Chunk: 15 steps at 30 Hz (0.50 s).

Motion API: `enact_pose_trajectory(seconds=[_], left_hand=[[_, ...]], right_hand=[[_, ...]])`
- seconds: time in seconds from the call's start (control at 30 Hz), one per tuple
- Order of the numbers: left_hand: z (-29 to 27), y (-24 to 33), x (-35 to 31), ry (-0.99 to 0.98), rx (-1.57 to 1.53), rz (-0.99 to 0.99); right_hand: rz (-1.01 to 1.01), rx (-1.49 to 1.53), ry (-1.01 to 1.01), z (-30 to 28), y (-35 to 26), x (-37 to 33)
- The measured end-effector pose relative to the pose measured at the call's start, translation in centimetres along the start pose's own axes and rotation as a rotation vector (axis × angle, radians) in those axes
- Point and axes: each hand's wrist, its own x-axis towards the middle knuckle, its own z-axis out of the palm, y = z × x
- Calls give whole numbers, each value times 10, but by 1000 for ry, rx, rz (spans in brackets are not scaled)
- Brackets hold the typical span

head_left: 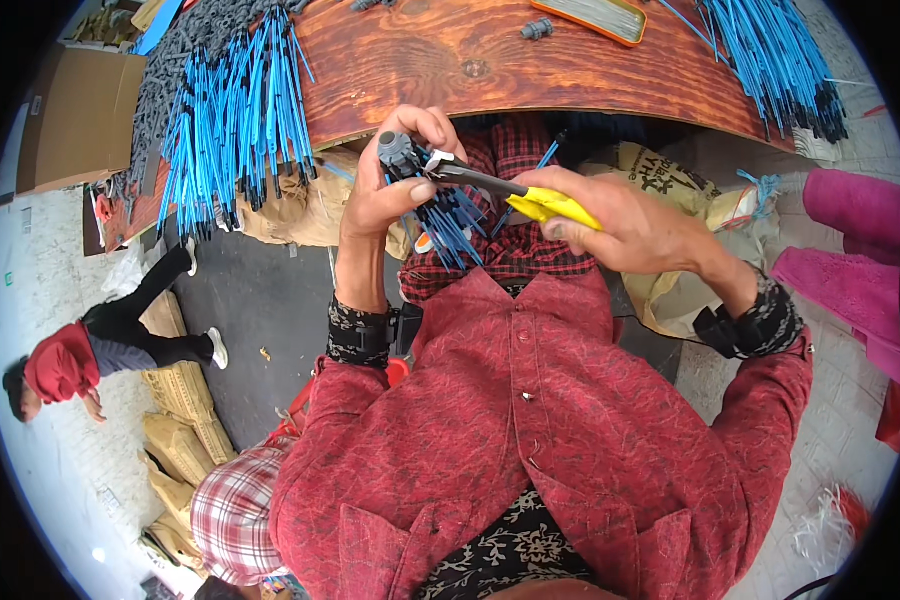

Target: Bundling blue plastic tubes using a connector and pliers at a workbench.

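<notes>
My left hand (378,200) is closed around a grey ribbed plastic fitting (397,150), its round end pointing up. My right hand (635,222) grips pliers with yellow handles (560,208) and dark jaws. The jaw tips meet a small pale, shiny piece beside the fitting, close to my left thumb; whether they are closed on it I cannot tell. Below my left hand, blue rods (452,225) hang over my lap, partly hidden by the hand.
Ahead is a curved wooden table (475,68). Blue black-tipped rods (235,120) and grey fittings pile at its left, with more blue rods (770,60) at right. An orange-rimmed tray (600,15) holds thin pale pieces. A person (100,350) walks at left; pink cloth (860,270) hangs right.
</notes>
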Motion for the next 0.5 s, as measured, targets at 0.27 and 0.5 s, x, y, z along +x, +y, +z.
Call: enact_pose_trajectory(seconds=[0.27,0.5], left_hand=[[7,1,-8,74,-162,27],[5,0,-10,68,-165,24]], right_hand=[[-72,272,64,43,28,11],[-61,332,51,46,34,14]])
